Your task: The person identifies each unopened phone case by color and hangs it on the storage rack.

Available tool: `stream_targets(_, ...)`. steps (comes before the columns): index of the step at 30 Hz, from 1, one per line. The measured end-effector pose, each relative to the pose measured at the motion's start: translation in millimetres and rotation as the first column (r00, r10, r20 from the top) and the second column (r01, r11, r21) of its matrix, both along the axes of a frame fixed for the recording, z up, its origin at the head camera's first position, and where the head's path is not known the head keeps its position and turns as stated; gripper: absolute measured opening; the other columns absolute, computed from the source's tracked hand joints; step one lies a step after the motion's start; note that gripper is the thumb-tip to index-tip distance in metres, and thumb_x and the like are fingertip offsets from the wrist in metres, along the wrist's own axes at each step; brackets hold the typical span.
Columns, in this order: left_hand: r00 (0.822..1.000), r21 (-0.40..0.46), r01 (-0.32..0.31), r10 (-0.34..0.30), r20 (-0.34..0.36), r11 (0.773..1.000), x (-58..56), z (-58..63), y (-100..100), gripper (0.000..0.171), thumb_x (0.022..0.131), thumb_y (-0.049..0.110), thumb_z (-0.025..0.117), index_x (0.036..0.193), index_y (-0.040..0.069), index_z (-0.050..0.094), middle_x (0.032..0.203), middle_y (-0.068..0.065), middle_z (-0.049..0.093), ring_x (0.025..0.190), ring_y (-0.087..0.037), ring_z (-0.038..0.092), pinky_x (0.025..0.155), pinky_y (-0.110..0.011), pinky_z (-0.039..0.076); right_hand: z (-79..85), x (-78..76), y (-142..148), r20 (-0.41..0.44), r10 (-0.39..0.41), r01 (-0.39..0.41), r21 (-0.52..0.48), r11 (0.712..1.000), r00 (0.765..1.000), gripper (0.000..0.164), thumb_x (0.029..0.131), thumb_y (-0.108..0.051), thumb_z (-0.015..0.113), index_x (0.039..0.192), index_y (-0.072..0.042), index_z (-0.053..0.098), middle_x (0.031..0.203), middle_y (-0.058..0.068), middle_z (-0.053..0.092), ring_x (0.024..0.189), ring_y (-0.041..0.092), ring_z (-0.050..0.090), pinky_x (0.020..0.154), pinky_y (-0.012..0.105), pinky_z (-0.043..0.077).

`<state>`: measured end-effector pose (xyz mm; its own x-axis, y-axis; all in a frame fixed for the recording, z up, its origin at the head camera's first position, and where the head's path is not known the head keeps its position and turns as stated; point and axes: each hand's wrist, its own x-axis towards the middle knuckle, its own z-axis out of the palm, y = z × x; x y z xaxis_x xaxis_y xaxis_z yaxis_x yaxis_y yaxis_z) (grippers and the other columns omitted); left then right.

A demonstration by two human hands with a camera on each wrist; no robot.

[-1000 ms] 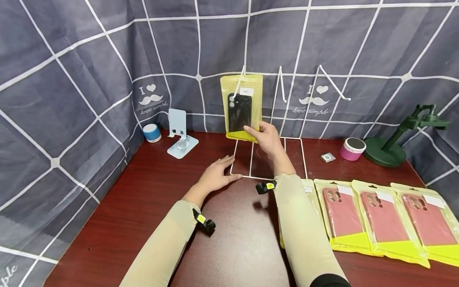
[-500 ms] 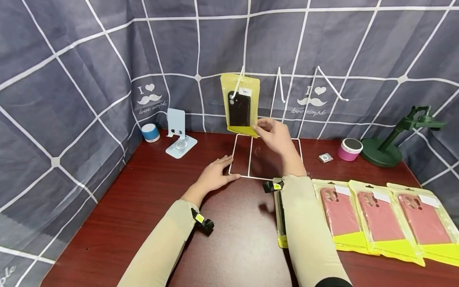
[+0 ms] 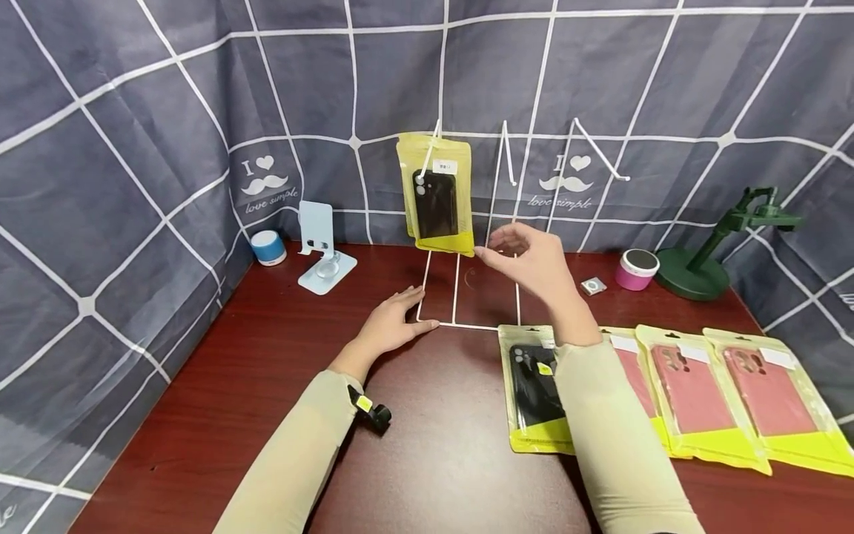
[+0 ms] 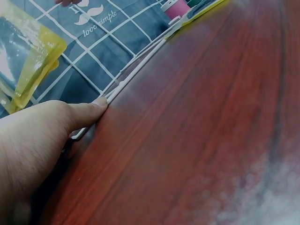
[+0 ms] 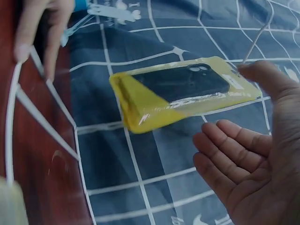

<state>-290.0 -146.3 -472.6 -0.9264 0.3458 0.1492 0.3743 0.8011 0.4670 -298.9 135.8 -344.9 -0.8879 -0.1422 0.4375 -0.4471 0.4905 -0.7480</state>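
A yellow-edged clear pouch with a black phone case [image 3: 437,208] hangs from the left hook of a white wire display rack [image 3: 475,327]. Another yellow edge peeks out behind it. My right hand [image 3: 530,259] is beside the pouch's lower right corner, holding nothing; the right wrist view has its fingers [image 5: 234,150] loosely extended, apart from the pouch. My left hand [image 3: 387,325] rests at the rack base's front left corner, its thumb [image 4: 89,111] along the front wire. Two other hooks, the middle hook [image 3: 508,152] and the right hook [image 3: 600,152], carry nothing.
On the table at right lie another pouched black phone case [image 3: 530,397], partly under my right forearm, and several pouched pink phone cases [image 3: 697,393]. Behind them are a pink speaker [image 3: 636,270], a small silver square device [image 3: 592,286] and a green stand [image 3: 694,274]. A phone stand [image 3: 316,230] and blue speaker [image 3: 268,248] stand left.
My right hand has let go of the hanging pouch's lower corner and moved right, its fingers loosening. The pouch stays on the hook. My left hand keeps its place on the rack.
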Motion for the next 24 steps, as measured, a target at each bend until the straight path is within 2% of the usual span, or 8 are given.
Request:
stream_targets(7, 1.0, -0.013, -0.008, 0.008, 0.006, 1.0, -1.7, -6.2, -3, 0.087, 0.088, 0.069, 0.062, 0.153, 0.013, 0.046, 0.158, -0.002, 0.04, 0.148, -0.023, 0.032, 0.121, -0.041, 0.026, -15.0, 19.4, 43, 0.028, -0.008, 0.004, 0.134, 0.991, 1.0, 0.037, 0.088, -0.053, 0.074, 0.103, -0.019, 0.074, 0.091, -0.004, 0.074, 0.078, 0.013, 0.065, 0.065, 0.024, 0.05)
stream_targets(10, 1.0, -0.007, -0.012, 0.012, 0.003, 1.0, -2.0, -6.0, -4, 0.087, 0.088, 0.068, 0.063, 0.152, 0.013, 0.046, 0.158, -0.001, 0.04, 0.148, -0.022, 0.033, 0.121, -0.041, 0.026, -32.3, 23.5, 63, 0.065, 0.047, -0.06, 0.214, 0.975, 0.997, 0.03, 0.094, -0.044, 0.07, 0.107, -0.017, 0.073, 0.095, -0.001, 0.074, 0.079, 0.015, 0.065, 0.066, 0.024, 0.051)
stream_targets(13, 1.0, -0.004, -0.009, 0.009, 0.003, 1.0, -2.0, -5.0, -4, 0.086, 0.088, 0.067, 0.063, 0.152, 0.013, 0.046, 0.158, -0.002, 0.04, 0.148, -0.023, 0.033, 0.12, -0.042, 0.026, -56.4, 28.5, 82, 0.12, 0.124, -0.153, 0.278, 0.948, 0.985, 0.026, 0.096, -0.032, 0.069, 0.111, -0.011, 0.071, 0.101, 0.002, 0.074, 0.086, 0.017, 0.066, 0.073, 0.028, 0.053)
stream_targets(16, 1.0, -0.003, 0.003, -0.003, 0.009, 1.0, -1.5, -4.1, -3, 0.086, 0.088, 0.067, 0.062, 0.152, 0.011, 0.045, 0.158, -0.004, 0.04, 0.148, -0.025, 0.033, 0.12, -0.043, 0.026, -81.6, 33.6, 98, 0.161, 0.171, -0.215, 0.325, 0.921, 0.972, 0.027, 0.093, -0.025, 0.074, 0.113, -0.008, 0.07, 0.105, 0.004, 0.072, 0.094, 0.022, 0.065, 0.081, 0.038, 0.054)
stream_targets(19, 1.0, -0.007, 0.009, -0.009, 0.012, 1.0, -0.8, -3.2, -3, 0.086, 0.089, 0.067, 0.062, 0.152, 0.011, 0.045, 0.158, -0.004, 0.04, 0.148, -0.025, 0.032, 0.121, -0.044, 0.026, -100.9, 35.7, 106, 0.155, 0.203, -0.248, 0.371, 0.895, 0.967, 0.03, 0.089, -0.023, 0.079, 0.114, -0.01, 0.07, 0.11, 0.005, 0.069, 0.103, 0.026, 0.06, 0.088, 0.045, 0.049)
stream_targets(24, 1.0, 0.0, 0.004, -0.004, 0.003, 1.0, 0.0, -1.0, -2, 0.084, 0.089, 0.065, 0.064, 0.152, 0.012, 0.046, 0.157, -0.005, 0.041, 0.147, -0.026, 0.033, 0.12, -0.043, 0.027, -112.0, 34.9, 107, 0.119, 0.227, -0.256, 0.399, 0.881, 0.967, 0.027, 0.089, -0.023, 0.079, 0.113, -0.015, 0.071, 0.113, 0.004, 0.064, 0.109, 0.027, 0.049, 0.088, 0.047, 0.042)
